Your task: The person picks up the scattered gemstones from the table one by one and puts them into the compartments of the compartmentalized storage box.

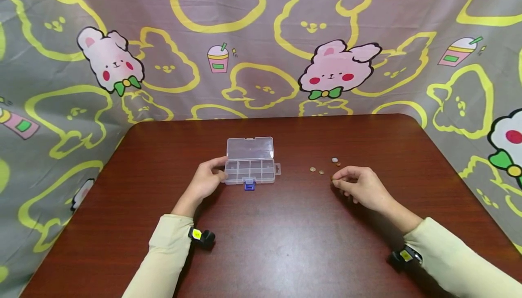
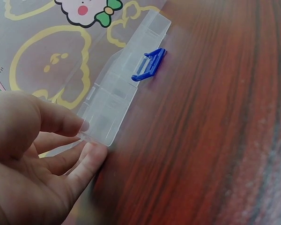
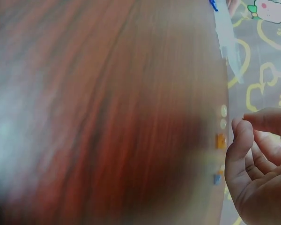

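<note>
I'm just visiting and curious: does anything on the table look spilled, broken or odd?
Nothing stands out. The clear box lies open with no visible damage, and the small pieces lie loosely grouped near the right hand.

The place is a small screened-off nook with a counter (image 1: 281, 230), closed in by a printed cloth curtain (image 1: 265, 46) at the back and along the left and right sides. Whether it lies within a home, a studio or an office cannot be told. The creased grey-pink cloth carries thick yellow animal outlines (image 1: 218, 29), red-cheeked cartoon rabbits (image 1: 332, 69) and lidded drink cups (image 1: 218, 59). The counter is glossy, reddish brown and wood-grained, with rounded far corners. Black wrist cameras (image 1: 207, 239) mark the nook as a recording setup.
</note>
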{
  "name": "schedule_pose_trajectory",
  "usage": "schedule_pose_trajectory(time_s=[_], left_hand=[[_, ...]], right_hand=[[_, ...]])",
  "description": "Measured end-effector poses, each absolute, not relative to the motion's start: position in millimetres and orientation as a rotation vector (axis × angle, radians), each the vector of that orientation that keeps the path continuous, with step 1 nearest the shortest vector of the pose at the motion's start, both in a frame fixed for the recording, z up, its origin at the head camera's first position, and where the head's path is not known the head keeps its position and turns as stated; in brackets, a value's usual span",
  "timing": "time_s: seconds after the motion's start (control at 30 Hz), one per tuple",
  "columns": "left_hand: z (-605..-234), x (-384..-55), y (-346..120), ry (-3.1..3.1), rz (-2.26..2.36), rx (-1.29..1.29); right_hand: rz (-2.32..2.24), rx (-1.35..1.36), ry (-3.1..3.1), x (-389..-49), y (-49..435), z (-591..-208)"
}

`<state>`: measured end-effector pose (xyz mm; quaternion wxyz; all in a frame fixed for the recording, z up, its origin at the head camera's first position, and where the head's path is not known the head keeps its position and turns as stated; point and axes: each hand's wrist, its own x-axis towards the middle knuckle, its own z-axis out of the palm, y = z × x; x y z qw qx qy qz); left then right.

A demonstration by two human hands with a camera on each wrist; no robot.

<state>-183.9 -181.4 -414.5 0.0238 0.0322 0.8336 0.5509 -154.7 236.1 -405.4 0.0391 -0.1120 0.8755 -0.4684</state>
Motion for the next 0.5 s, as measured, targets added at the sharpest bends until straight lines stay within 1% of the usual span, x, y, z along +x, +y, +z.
schedule_pose_trajectory(time_s=[0.5], left_hand=[[-413.9,-183.4,-181.5,2.591,1.693,0.084]], right_hand=[[-1.528,-0.394,2.62,-164.7,210.8,-401.2]])
